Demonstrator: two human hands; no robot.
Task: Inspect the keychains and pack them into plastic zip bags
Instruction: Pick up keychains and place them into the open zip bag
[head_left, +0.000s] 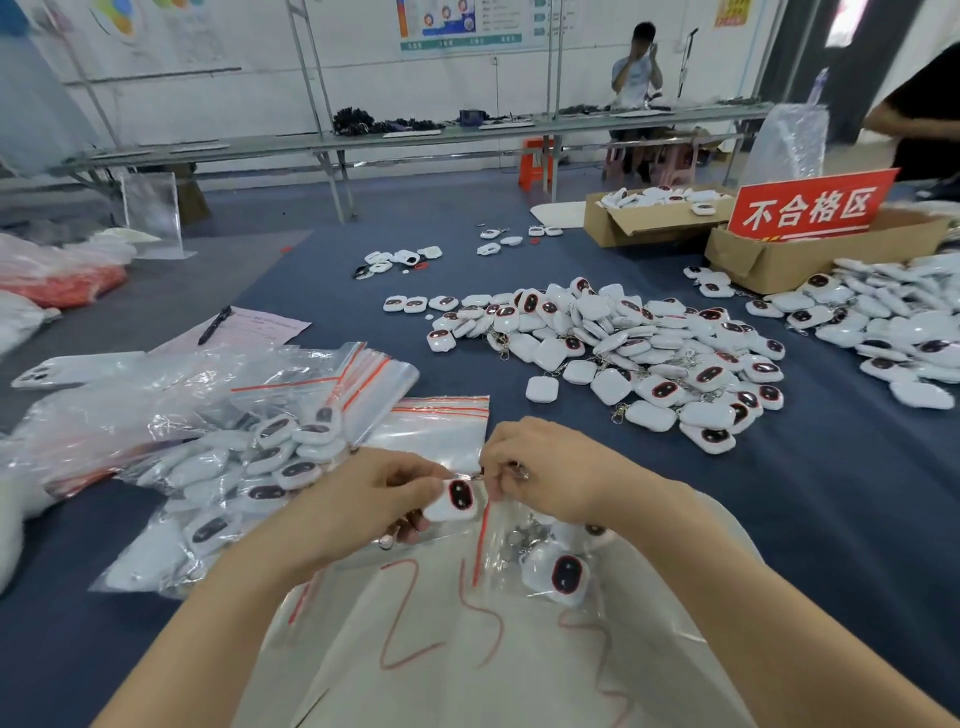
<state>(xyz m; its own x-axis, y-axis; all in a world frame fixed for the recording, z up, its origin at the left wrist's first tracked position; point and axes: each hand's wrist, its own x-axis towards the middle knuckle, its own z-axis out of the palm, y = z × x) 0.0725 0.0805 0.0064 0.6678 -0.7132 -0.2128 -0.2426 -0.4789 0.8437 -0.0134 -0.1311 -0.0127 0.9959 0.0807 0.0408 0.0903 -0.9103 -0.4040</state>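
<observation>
White plastic with a dark, red-rimmed oval window: the keychain (457, 500) under inspection, held just above the table between both my hands, window upward so I can read its face. My left hand (363, 499) curls round the white body. My right hand (545, 467) pinches the metal fitting (476, 475) at its top end, presumably to check the attachment.

Directly beneath lies a zip bag (511, 525) with a red seal stripe. It already holds at least one bagged keychain (566, 571) and some rings, and I judge it lies there so a passed piece drops straight in. Under it spreads a large clear bag (447, 670) marked by hand in red "25"; further red strokes to its right I cannot read.

Empty zip bags (436, 426) are stacked just beyond my hands, within reach of the left. Filled bags (234, 467) are heaped further left, apart from the unsorted stock. The loose keychain pile (623, 353) sits ahead on the right, on the blue table cover (831, 493).

A red sign (810, 208) reading "不合格区" (reject area) stands in a cardboard box (769, 260) at far right, well apart from the packing spot, so that failures stay separate. A pen (215, 325) rests on a printed form (260, 327) whose text is too small to read. The wall posters are blurred.
</observation>
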